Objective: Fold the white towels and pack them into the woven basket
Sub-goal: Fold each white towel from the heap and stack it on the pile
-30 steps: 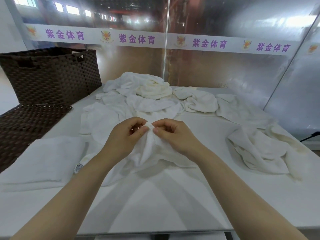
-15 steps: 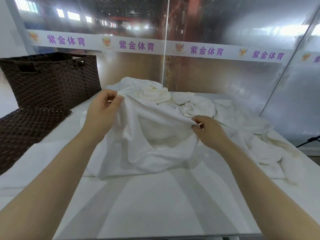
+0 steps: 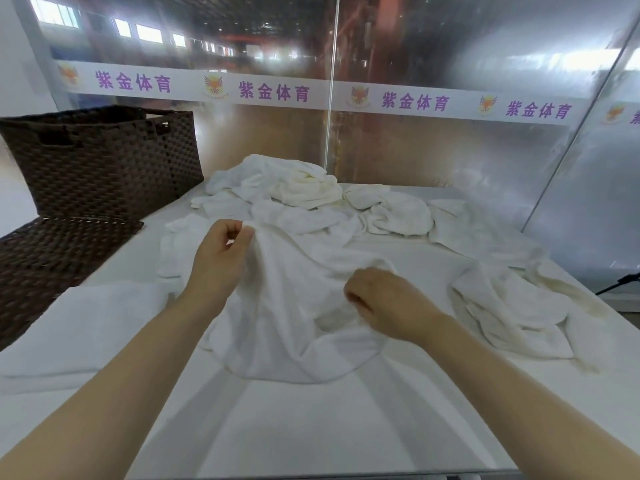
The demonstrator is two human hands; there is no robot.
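Observation:
A crumpled white towel (image 3: 287, 306) lies on the white table (image 3: 311, 427) in front of me. My left hand (image 3: 218, 258) pinches its upper left edge between thumb and fingers. My right hand (image 3: 384, 303) grips a bunch of the same towel lower and to the right, fingers curled into the cloth. A heap of several unfolded white towels (image 3: 301, 188) lies behind. A folded white towel (image 3: 83, 323) rests flat at the left. The dark brown woven basket (image 3: 104, 164) stands at the far left.
The basket's woven lid (image 3: 52, 265) lies flat in front of the basket. Another rumpled towel (image 3: 512, 313) sits near the table's right edge. A reflective wall with a banner of purple characters (image 3: 273, 91) closes off the back.
Both hands pulled apart along the towel's edge and lifted it, then lowered it; now the towel drapes lower on the table and my right hand has come down and nearer to me.

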